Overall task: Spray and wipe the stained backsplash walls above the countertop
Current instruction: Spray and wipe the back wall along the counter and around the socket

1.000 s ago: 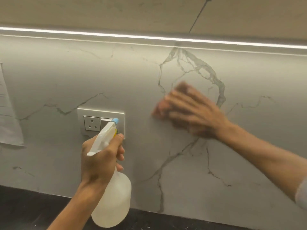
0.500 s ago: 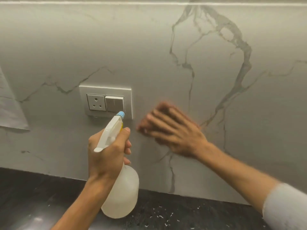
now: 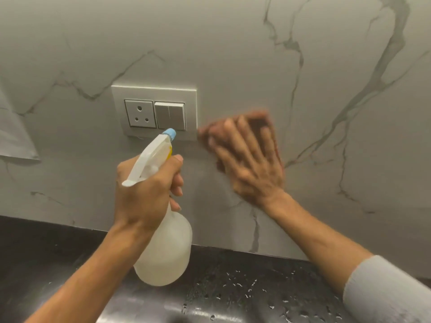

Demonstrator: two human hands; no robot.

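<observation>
The grey marble backsplash (image 3: 233,54) with dark veins fills most of the view. My left hand (image 3: 147,192) grips a translucent white spray bottle (image 3: 165,250) by its neck, its blue nozzle (image 3: 169,132) pointing at the wall just below the socket plate. My right hand (image 3: 247,159) lies flat against the wall, fingers spread, pressing a reddish-brown cloth (image 3: 261,127) right beside the socket plate. The hand and cloth are blurred by motion, and most of the cloth is hidden under the palm.
A white socket and switch plate (image 3: 154,110) sits on the wall left of the cloth. A sheet of paper (image 3: 14,136) hangs at the far left. The black countertop (image 3: 233,292) below carries scattered water droplets.
My right hand has wiped the cloth down and leftward, from the veined patch at upper right to the socket plate's edge. The view has closed in on the wall. The bottle stays held.
</observation>
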